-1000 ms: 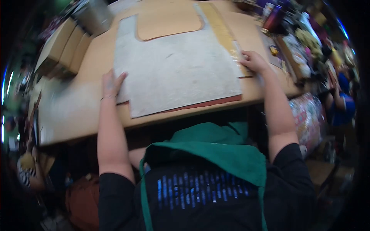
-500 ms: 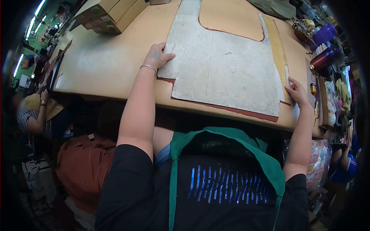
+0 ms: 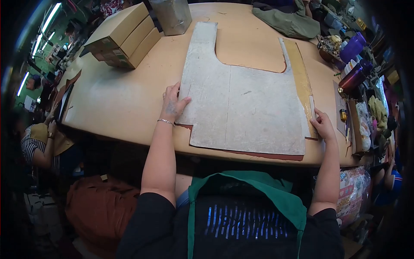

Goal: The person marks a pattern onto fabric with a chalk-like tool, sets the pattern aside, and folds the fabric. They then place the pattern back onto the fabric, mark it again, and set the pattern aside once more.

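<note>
A large grey-white flat pattern board [image 3: 246,108] lies on the tan table, with reddish-brown material [image 3: 267,156] showing along its front edge. My left hand [image 3: 173,105] holds the board's left edge, thumb on top and fingers at the side. On the right, a yellow strip [image 3: 303,82] runs beside the board. My right hand [image 3: 323,124] pinches a narrow pale strip [image 3: 312,107] at the yellow strip's outer edge, near the front right.
Cardboard boxes [image 3: 125,39] and a grey bin [image 3: 171,17] stand at the back left of the table [image 3: 116,95]. Olive cloth [image 3: 286,19] lies at the back. Bottles [image 3: 355,73] and a tray [image 3: 358,129] are at the right. A person [image 3: 39,142] is at the left.
The view has tilted, so the board and both hands appear lower and more of the table's back shows. Both hands remain at the same edges.
</note>
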Tool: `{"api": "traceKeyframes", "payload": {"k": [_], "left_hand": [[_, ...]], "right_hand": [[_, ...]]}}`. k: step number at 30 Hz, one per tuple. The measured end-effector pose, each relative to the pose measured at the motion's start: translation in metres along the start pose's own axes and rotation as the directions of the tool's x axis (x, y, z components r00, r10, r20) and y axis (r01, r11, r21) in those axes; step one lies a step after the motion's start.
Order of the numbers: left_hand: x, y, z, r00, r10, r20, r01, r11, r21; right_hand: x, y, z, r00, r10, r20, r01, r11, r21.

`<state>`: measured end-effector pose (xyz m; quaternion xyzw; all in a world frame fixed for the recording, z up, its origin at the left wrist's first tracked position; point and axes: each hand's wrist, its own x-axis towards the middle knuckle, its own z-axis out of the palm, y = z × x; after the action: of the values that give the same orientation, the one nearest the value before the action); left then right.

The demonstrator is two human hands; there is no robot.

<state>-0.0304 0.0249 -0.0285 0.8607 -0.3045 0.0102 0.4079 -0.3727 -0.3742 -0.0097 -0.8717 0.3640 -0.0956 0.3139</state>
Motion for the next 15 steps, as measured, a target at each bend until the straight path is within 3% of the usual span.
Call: {"api": "traceKeyframes", "payload": {"k": [3, 6, 15], "left_hand": [[0.001, 0.006, -0.004, 0.998, -0.033, 0.045, 0.023, 0.977, 0.212], [0.001, 0.014, -0.004, 0.994, -0.089, 0.070, 0.063, 0.948, 0.311], [0.003, -0.001, -0.006, 0.996, 0.011, 0.086, -0.032, 0.968, 0.248]], "right_hand": [[-0.002, -0.001, 0.000, 1.000, -0.002, -0.007, 0.002, 1.000, -0.028], [-0.001, -0.002, -0.001, 0.999, -0.025, -0.022, 0.024, 0.998, -0.064], [-0.007, -0.004, 0.004, 0.997, -0.029, -0.070, 0.022, 0.995, -0.099]]}}
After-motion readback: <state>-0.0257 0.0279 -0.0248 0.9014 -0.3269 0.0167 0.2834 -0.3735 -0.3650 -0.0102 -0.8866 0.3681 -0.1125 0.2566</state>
